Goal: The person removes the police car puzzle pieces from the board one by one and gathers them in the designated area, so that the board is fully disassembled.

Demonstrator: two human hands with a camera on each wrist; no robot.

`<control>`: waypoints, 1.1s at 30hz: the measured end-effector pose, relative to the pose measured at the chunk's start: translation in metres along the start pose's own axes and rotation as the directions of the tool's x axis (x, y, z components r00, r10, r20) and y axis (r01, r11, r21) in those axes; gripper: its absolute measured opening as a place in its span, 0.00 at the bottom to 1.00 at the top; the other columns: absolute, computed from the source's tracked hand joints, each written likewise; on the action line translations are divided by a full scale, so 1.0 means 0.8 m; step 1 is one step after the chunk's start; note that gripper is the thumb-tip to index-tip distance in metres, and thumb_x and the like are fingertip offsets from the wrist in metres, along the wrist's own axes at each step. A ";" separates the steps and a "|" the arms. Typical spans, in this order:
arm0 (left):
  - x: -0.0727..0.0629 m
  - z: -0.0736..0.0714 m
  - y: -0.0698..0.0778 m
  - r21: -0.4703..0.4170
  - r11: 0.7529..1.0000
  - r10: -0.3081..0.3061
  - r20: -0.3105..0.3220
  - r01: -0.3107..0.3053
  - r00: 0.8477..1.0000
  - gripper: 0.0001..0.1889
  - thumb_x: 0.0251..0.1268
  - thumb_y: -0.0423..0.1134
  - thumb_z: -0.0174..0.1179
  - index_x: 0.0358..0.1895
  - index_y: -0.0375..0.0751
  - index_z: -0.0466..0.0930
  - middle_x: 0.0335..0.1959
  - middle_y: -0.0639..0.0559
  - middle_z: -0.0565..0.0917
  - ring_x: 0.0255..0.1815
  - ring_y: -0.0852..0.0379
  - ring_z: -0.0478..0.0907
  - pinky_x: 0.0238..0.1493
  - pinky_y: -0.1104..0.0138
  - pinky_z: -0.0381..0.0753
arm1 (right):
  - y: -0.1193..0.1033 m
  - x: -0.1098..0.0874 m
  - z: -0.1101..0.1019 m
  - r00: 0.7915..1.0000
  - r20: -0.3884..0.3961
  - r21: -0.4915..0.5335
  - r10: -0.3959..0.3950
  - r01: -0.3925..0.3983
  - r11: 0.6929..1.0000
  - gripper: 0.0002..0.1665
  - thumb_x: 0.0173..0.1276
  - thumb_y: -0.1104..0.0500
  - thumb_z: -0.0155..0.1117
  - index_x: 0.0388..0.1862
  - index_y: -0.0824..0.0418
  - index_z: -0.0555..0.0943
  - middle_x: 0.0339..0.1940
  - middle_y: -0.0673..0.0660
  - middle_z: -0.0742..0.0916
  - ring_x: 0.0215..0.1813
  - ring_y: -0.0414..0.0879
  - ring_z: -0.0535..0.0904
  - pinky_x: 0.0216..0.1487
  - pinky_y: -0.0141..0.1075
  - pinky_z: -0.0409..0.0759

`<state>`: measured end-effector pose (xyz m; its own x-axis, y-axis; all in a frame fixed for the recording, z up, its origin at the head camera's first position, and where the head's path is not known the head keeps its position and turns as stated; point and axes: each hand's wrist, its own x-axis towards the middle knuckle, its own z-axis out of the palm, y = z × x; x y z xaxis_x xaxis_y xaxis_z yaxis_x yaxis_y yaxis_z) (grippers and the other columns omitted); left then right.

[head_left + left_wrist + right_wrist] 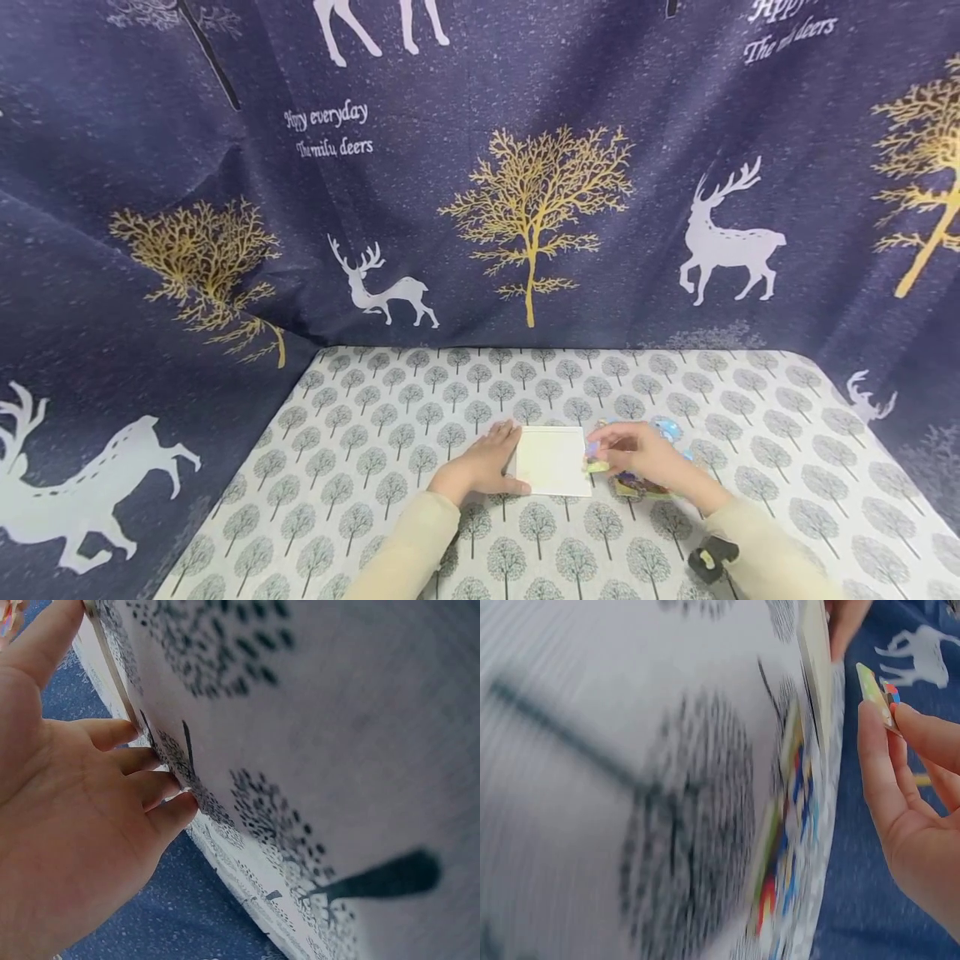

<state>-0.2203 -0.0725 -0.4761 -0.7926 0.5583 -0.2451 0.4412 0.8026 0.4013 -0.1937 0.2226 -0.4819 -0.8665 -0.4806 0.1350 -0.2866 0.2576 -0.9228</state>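
Note:
A square, cream-white puzzle board (553, 462) with a thin raised rim lies flat on the table. My left hand (487, 462) rests at its left edge, fingers spread and the thumb by the near left corner; in the left wrist view the fingertips (184, 806) touch the cloth. Over the board's right edge, my right hand (643, 450) pinches a small, flat, colourfully printed puzzle piece (876, 697) between thumb and fingers. More printed pieces (637, 486) lie right of the board, partly hidden under that hand and forearm.
A tablecloth (405, 500) printed with grey trees covers the table. Some light blue pieces (666, 428) lie beyond the right wrist. Dark blue curtain fabric (480, 208) with deer and golden trees hangs behind. A black strap device (711, 558) sits on the right sleeve.

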 end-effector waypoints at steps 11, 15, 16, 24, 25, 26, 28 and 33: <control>-0.001 0.002 -0.006 0.005 1.000 0.012 -0.010 -0.012 1.000 0.54 0.51 0.60 0.66 0.75 0.35 0.50 0.77 0.39 0.49 0.77 0.43 0.45 0.74 0.51 0.50 | 0.006 -0.058 -0.060 0.978 -0.157 -0.008 0.141 -0.144 0.990 0.26 0.63 0.67 0.64 0.57 0.79 0.72 0.40 0.66 0.83 0.37 0.43 0.84 0.38 0.42 0.86; -0.001 0.003 -0.007 0.005 1.000 0.012 -0.006 -0.012 1.000 0.53 0.52 0.60 0.66 0.76 0.36 0.50 0.77 0.40 0.48 0.77 0.43 0.45 0.74 0.51 0.49 | 0.011 -0.084 -0.074 0.963 -0.173 -0.019 0.209 -0.215 0.976 0.25 0.63 0.67 0.64 0.55 0.80 0.71 0.40 0.67 0.84 0.36 0.44 0.84 0.38 0.39 0.86; 0.000 0.003 -0.007 0.005 1.000 0.013 -0.005 -0.013 1.000 0.53 0.52 0.60 0.66 0.76 0.36 0.50 0.77 0.40 0.48 0.77 0.43 0.44 0.74 0.51 0.49 | 0.013 -0.089 -0.076 0.958 -0.175 -0.014 0.225 -0.231 0.973 0.25 0.63 0.67 0.64 0.55 0.81 0.71 0.40 0.65 0.84 0.35 0.44 0.84 0.37 0.39 0.86; 0.001 0.004 -0.006 0.018 1.000 0.013 -0.001 -0.013 1.000 0.54 0.52 0.61 0.65 0.76 0.36 0.49 0.77 0.40 0.48 0.77 0.44 0.44 0.74 0.51 0.49 | 0.031 -0.114 -0.088 0.963 -0.123 -0.006 0.240 -0.243 0.970 0.21 0.65 0.68 0.62 0.50 0.83 0.72 0.37 0.63 0.85 0.34 0.43 0.84 0.36 0.40 0.86; 0.001 0.004 -0.005 0.022 1.000 0.013 -0.002 -0.013 1.000 0.54 0.52 0.61 0.65 0.76 0.36 0.49 0.77 0.40 0.48 0.77 0.43 0.44 0.74 0.51 0.50 | 0.033 -0.116 -0.089 0.963 -0.119 -0.002 0.241 -0.243 0.970 0.20 0.64 0.68 0.62 0.49 0.83 0.72 0.36 0.63 0.85 0.34 0.43 0.84 0.36 0.40 0.86; 0.000 0.003 -0.004 0.026 1.000 0.014 -0.002 -0.014 1.000 0.54 0.53 0.60 0.65 0.76 0.36 0.49 0.77 0.40 0.48 0.77 0.43 0.44 0.74 0.51 0.50 | 0.033 -0.117 -0.089 0.962 -0.115 0.005 0.247 -0.248 0.969 0.20 0.64 0.68 0.62 0.48 0.83 0.73 0.36 0.63 0.85 0.34 0.44 0.84 0.36 0.40 0.86; 0.000 0.002 -0.003 0.030 0.999 0.015 -0.002 -0.015 1.000 0.53 0.53 0.60 0.66 0.76 0.35 0.49 0.77 0.39 0.48 0.77 0.43 0.45 0.74 0.51 0.50 | 0.032 -0.118 -0.088 0.963 -0.105 0.001 0.247 -0.249 0.969 0.18 0.64 0.68 0.62 0.47 0.82 0.74 0.35 0.63 0.85 0.33 0.44 0.84 0.36 0.40 0.86; 0.000 0.002 -0.002 0.019 1.000 0.015 0.001 -0.015 1.000 0.53 0.53 0.60 0.65 0.76 0.35 0.49 0.77 0.39 0.48 0.77 0.43 0.44 0.74 0.51 0.49 | 0.030 -0.118 -0.085 0.958 -0.125 -0.041 0.256 -0.263 0.964 0.15 0.63 0.67 0.64 0.43 0.79 0.77 0.34 0.64 0.86 0.32 0.45 0.84 0.34 0.40 0.86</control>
<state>-0.2205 -0.0739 -0.4783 -0.7852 0.5707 -0.2402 0.4612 0.7979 0.3881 -0.1467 0.3314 -0.4923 -0.9552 -0.2896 -0.0616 -0.0652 0.4085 -0.9104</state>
